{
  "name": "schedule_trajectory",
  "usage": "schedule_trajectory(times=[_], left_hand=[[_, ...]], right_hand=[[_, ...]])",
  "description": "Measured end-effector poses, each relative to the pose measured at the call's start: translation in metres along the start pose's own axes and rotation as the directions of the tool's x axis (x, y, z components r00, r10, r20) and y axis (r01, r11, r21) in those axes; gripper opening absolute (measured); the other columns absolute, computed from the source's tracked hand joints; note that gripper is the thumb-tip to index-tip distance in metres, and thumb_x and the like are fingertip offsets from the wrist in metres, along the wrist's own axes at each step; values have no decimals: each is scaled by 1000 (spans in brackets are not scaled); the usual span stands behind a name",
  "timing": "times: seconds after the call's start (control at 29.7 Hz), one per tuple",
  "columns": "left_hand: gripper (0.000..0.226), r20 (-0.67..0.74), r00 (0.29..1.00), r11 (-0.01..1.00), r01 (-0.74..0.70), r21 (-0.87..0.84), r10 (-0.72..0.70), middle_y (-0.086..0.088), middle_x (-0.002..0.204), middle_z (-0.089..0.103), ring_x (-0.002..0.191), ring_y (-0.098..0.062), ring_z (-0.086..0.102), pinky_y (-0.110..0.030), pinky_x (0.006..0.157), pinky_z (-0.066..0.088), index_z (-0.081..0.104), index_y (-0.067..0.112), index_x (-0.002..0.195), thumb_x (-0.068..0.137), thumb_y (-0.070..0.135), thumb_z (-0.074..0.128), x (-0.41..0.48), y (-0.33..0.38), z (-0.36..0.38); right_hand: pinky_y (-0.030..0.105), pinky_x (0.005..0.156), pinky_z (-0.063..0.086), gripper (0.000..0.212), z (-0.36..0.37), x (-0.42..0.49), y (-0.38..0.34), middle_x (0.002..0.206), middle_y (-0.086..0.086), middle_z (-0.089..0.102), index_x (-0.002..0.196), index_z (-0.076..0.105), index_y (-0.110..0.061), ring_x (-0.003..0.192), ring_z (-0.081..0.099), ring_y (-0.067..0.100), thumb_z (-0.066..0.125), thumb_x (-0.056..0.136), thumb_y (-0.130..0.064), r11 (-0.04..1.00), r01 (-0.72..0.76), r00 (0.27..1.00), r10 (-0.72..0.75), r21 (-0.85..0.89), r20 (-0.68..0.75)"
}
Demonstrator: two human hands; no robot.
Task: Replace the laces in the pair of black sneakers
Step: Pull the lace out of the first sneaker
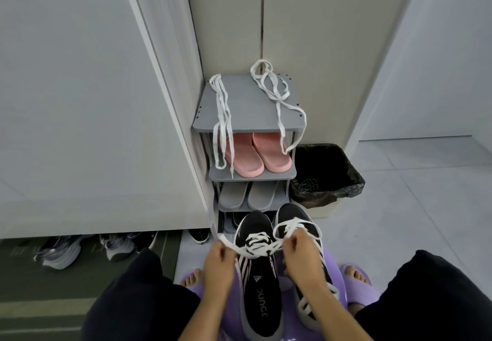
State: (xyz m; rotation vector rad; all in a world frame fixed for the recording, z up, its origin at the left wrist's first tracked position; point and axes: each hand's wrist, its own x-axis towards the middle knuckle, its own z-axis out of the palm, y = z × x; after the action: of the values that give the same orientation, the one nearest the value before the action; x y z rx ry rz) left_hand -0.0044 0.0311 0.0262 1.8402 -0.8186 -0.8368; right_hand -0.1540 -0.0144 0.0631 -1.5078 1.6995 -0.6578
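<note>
- Head view: my left hand (218,265) is near the middle of the frame, its fingers (223,250) curled tight round one end of the white lace (241,250).
- My right hand (302,261) is just right of it, fingers (291,245) curled in and pinching the same lace, which loops up past them.
- The lace stretches between both hands, across the eyelets of the left sneaker (262,295).
- That sneaker lies between my hands, toe pointing far.
- The right sneaker (291,214) lies alongside, partly under my right hand.
- Far beyond, two loose white laces (221,117) drape over a grey shoe rack (247,106), with pink slippers (255,154) on the shelf below.
</note>
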Motion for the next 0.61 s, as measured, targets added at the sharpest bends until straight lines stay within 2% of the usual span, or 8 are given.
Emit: schedule_trajectory(times=[0.07,0.13,0.2,0.27,0.37,0.44,0.54,0.61], left_hand=[[19,-120,991,995,46,-93,-57,-10,69,56,69,-24,50,-33,68,39,52,10,75,92,2,47,4,0,-10],[17,-60,996,995,54,-82,-59,-6,67,53,66,-22,48,-32,64,40,51,9,77,92,3,48,0,1,-8],[18,99,995,999,30,-20,-28,0,66,52,66,-17,48,-21,58,39,51,11,74,92,14,54,-8,1,7],[22,203,979,999,0,50,-10,7,69,55,68,-12,51,-12,58,39,51,18,70,91,16,56,-14,0,21],[28,178,984,992,10,128,-33,10,73,52,73,-12,51,-14,58,34,43,24,71,93,9,51,-14,5,24],[31,140,990,981,-4,196,-24,10,70,50,72,-14,50,-17,55,31,40,26,68,94,10,49,-11,6,21],[23,120,991,981,41,188,-65,0,72,53,75,-20,50,-26,62,30,45,19,71,93,12,48,-6,10,17],[18,44,996,995,79,54,-81,-4,68,53,71,-25,49,-33,63,34,48,9,76,92,15,48,-4,14,12]], right_hand=[[25,42,41,25,-19,1,-6,61,9,53,69,40,-13,44,48,21,45,94,-12,982,-27,995,44,188,-88],[17,37,39,20,-24,0,-11,59,9,54,75,45,-12,35,47,13,47,95,-15,962,-82,997,77,260,32],[20,38,42,16,-13,-3,-9,58,7,57,81,47,-12,30,47,7,51,93,-21,981,-123,973,90,149,212],[27,42,48,16,5,-5,0,59,5,57,82,48,-10,33,49,8,52,92,-22,994,-112,946,110,-12,304],[37,61,55,8,20,-5,9,72,5,59,86,49,-10,59,61,23,50,90,-16,992,-61,971,85,-112,221],[37,70,52,8,23,-4,10,82,4,59,88,44,-14,76,63,29,51,89,-16,989,-51,985,73,-141,156],[29,67,40,12,26,-2,11,87,8,61,80,45,-12,78,57,25,50,91,-14,984,-18,990,42,-175,135],[34,67,43,18,25,-2,11,80,10,62,75,45,-10,73,57,24,46,93,-9,997,-72,994,69,33,85]])
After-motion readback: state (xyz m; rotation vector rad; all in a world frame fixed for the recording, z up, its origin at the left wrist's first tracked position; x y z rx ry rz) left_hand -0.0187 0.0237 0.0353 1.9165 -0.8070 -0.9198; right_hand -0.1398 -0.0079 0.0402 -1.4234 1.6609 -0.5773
